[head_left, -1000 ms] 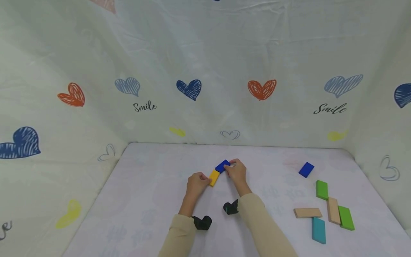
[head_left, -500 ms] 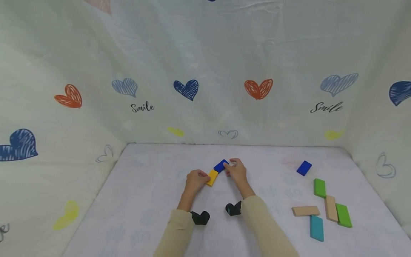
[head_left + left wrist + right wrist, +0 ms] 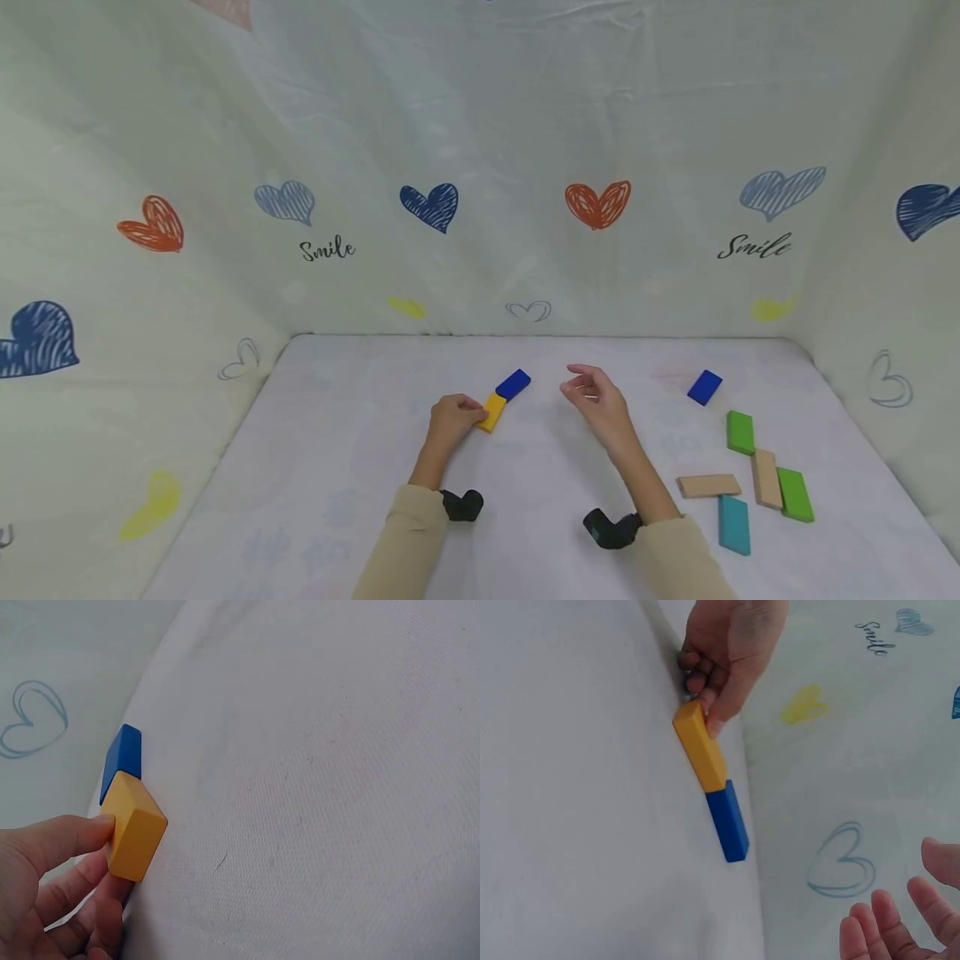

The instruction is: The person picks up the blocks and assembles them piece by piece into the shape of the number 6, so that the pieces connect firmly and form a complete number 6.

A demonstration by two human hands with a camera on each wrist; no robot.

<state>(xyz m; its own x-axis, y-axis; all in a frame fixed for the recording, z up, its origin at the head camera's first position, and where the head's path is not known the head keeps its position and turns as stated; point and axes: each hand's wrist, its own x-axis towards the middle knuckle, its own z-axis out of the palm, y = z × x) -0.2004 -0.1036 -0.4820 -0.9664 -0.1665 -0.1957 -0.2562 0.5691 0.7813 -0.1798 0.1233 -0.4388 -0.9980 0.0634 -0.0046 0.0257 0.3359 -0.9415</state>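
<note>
Near the middle of the table, my left hand pinches the near end of a yellow block between thumb and fingers. In the left wrist view the thumb lies against one face of the yellow block, with the other fingers curled partly beneath it. A blue block lies end to end with the yellow one, touching it at a slight angle. Off to the right, my right hand is raised over the table holding nothing. Its fingers appear loosely bent and spread in the right wrist view.
To the right lie another blue block, a green block, a second green block, a teal block and two wooden blocks, one upright in view, one sideways. A patterned white cloth hangs behind the table.
My right hand has let go of the blue block and moved away to the right. The left hand stays at the yellow block. The head view has shifted slightly.
</note>
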